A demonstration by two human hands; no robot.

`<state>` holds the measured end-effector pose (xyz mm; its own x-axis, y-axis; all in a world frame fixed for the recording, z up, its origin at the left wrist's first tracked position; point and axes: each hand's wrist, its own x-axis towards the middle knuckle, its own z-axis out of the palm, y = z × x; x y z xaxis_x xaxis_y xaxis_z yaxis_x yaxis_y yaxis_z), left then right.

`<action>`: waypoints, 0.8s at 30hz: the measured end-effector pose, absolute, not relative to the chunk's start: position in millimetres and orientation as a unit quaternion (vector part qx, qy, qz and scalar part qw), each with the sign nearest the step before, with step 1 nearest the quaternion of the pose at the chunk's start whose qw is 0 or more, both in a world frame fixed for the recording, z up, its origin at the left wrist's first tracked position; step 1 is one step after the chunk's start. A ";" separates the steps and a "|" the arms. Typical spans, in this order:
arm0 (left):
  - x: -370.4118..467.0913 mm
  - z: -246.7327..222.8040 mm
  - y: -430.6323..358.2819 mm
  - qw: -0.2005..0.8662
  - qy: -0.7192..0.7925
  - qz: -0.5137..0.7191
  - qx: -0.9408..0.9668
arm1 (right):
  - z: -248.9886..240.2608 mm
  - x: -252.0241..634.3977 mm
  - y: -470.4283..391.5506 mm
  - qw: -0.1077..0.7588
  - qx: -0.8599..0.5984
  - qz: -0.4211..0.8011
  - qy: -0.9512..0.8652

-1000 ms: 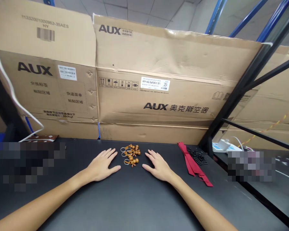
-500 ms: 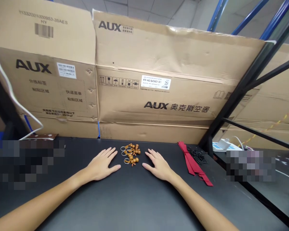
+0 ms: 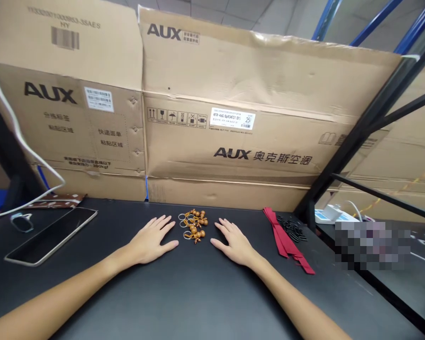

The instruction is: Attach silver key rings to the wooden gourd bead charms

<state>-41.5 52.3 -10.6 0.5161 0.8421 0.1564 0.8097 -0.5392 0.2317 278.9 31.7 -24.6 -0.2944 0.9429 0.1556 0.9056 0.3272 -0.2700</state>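
Observation:
Both palms rest face down on the black tabletop (image 3: 198, 288). My left hand (image 3: 152, 241) lies flat with its fingers spread and its thumb pointing inward. Opposite it, my right hand (image 3: 233, 242) is also flat and open, its fingertips turned toward the middle. Between the two hands is a small group of wooden gourd keychains (image 3: 197, 231), brown, with silver split rings on their left side. Neither hand touches them. To the right of my right hand lie red ribbon strips (image 3: 282, 238), and beside those a pile of black cords or clips (image 3: 293, 228) whose kind I cannot make out.
Cardboard panels (image 3: 226, 165) stand along the back edge. At left lie a tablet-like device (image 3: 53, 236), glasses (image 3: 21, 222) and a brown patterned pouch (image 3: 58, 201), with a white cable (image 3: 38, 156) hanging down. A black metal rack post (image 3: 347, 141) rises at right, near a white power strip (image 3: 335, 215).
The view has shifted very slightly. My hands and the keychains stay in place. The device and glasses at left, blurred out before, now show clearly.

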 end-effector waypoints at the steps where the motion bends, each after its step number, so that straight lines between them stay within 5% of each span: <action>1: -41.5 -10.8 52.1 0.063 0.474 0.127 0.869 | -24.5 278.7 31.3 0.143 -0.577 0.065 -0.802; 24: -26.2 -3.5 24.0 0.079 0.321 0.167 0.929 | -18.9 244.8 -2.6 0.210 -0.523 0.116 -0.818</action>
<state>-26.2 24.0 -3.5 0.7374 0.6235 0.2597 0.5703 -0.7808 0.2551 244.8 -2.6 -18.9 -0.3655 0.9038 0.2227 0.8067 0.4269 -0.4086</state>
